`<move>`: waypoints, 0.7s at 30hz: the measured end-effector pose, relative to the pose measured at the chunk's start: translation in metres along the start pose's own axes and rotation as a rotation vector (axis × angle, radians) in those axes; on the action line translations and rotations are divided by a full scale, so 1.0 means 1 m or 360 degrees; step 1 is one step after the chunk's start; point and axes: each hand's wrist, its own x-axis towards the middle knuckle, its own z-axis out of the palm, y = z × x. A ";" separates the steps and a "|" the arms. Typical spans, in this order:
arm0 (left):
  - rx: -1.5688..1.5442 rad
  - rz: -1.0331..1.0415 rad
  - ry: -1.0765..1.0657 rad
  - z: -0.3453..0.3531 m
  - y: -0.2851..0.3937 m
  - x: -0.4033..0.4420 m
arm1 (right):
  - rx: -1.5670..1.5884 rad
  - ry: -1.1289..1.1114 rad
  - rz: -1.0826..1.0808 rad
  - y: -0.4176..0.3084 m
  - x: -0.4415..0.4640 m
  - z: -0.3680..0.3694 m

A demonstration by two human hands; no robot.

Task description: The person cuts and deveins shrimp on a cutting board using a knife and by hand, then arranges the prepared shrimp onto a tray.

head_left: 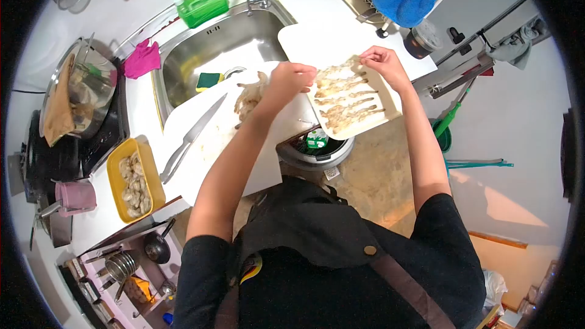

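Cream tray [392, 102], right of the board [213, 145], bearing shrimps [350, 99] ranked near to far, long axes roughly left to right, thin ends pointing right. Left grip [289, 85]: fingers together by the left rim, any hold hidden. Right grip [387, 66]: fingertips closed at the far side; pinched object indistinct.

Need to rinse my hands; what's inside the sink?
A green-and-yellow sponge and part of the round drain show in the steel sink. The white board covers its near side, hiding anything beneath.
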 end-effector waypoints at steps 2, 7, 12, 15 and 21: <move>0.0159 0.0023 0.0014 0.023 -0.017 0.033 | -0.0084 0.0052 0.0134 0.023 0.006 -0.018; 0.0955 0.0261 0.0160 0.046 -0.034 0.056 | -0.0445 0.0108 0.0112 0.060 0.018 -0.028; 0.1108 0.0796 0.0515 0.014 -0.031 0.025 | -0.1134 0.0398 -0.0270 0.053 0.029 -0.002; 0.0876 0.0270 0.0604 -0.035 -0.011 -0.019 | -0.1039 0.0307 -0.0443 0.010 0.036 0.044; 0.1375 -0.0105 0.1033 -0.143 -0.011 -0.154 | -0.0733 -0.0534 -0.0923 -0.043 0.042 0.152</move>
